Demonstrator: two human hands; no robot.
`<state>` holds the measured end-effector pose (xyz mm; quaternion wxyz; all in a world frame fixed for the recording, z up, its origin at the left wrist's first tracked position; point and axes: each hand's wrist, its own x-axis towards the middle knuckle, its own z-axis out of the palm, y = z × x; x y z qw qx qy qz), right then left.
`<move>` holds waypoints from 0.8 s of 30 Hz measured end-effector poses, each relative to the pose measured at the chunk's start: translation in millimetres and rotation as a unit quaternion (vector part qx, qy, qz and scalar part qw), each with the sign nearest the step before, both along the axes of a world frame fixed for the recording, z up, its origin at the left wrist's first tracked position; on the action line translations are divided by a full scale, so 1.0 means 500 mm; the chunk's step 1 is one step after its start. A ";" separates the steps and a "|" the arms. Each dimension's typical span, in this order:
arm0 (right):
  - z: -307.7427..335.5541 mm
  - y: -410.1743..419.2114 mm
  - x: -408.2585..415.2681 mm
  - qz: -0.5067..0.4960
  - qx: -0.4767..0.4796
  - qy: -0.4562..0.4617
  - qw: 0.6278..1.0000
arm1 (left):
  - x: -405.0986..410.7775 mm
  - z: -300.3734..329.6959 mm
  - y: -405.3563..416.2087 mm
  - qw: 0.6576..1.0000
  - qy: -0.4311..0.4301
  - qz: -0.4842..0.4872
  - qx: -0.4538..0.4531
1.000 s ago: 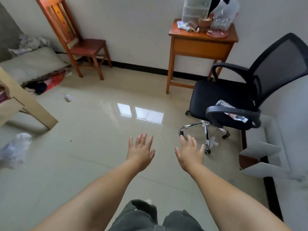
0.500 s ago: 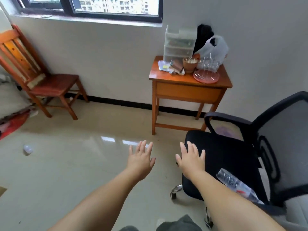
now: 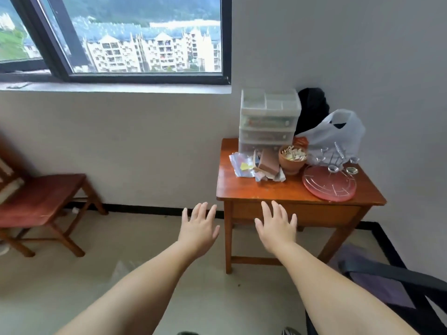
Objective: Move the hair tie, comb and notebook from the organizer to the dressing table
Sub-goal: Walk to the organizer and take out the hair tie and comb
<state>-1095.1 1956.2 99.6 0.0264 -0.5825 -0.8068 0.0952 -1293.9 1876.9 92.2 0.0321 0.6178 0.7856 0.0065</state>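
A translucent plastic drawer organizer stands at the back left of a small wooden dressing table against the wall. Coloured items show faintly through its drawers; I cannot make out a hair tie, comb or notebook. My left hand is stretched out palm down, fingers spread, holding nothing, just left of the table's front corner. My right hand is likewise open and empty, in front of the table's drawer panel, below the tabletop.
On the table lie crumpled wrappers and a brown block, a clay pot of small pieces, a pink round stand and a white plastic bag. A wooden chair stands left. A black office chair is at lower right.
The view has lifted and come closer to the table, which is larger now. Both hands stay spread and empty, held out ahead.
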 end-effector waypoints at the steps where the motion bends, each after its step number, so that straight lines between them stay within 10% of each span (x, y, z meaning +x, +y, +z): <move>1: 0.012 0.043 -0.017 -0.014 0.002 0.010 1.000 | -0.025 0.012 0.054 1.000 0.003 -0.008 0.000; 13: 0.105 0.561 -0.143 -0.124 -0.094 0.369 0.916 | -0.089 0.145 0.652 0.989 -0.061 -0.040 0.126; 16: 0.119 0.655 -0.174 -0.178 -0.185 0.513 0.819 | -0.116 0.173 0.745 0.980 -0.127 0.000 0.154; 21: 0.136 0.738 -0.210 -0.317 -0.329 0.709 0.537 | -0.153 0.193 0.827 0.973 -0.160 -0.056 0.154; 24: 0.142 0.750 -0.209 -0.338 -0.348 0.743 0.462 | -0.169 0.200 0.843 0.972 -0.141 -0.077 0.169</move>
